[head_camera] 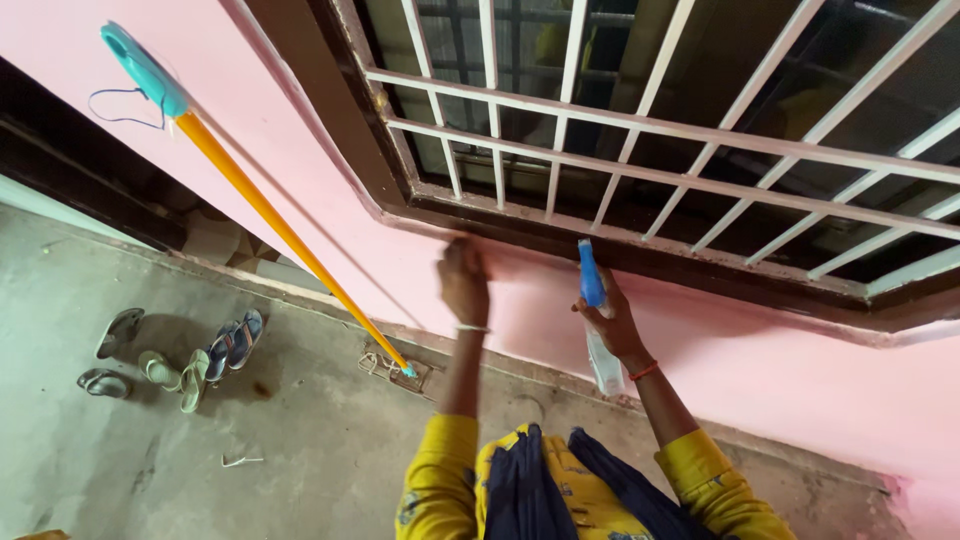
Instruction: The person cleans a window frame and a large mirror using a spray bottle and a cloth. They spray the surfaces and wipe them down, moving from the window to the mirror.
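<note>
My left hand (464,282) is raised against the pink wall (330,190) just under the dark window sill (620,250), fingers closed; whether it holds a cloth I cannot tell. My right hand (612,318) grips a clear spray bottle (604,362) with a blue nozzle head (591,272), held upright close to the sill. Both arms wear yellow sleeves with a bangle at each wrist.
A window with white metal bars (640,120) fills the upper right. A mop with an orange pole (280,225) and teal handle (145,70) leans on the wall. Several sandals (190,365) lie on the grey concrete floor (200,450) at left.
</note>
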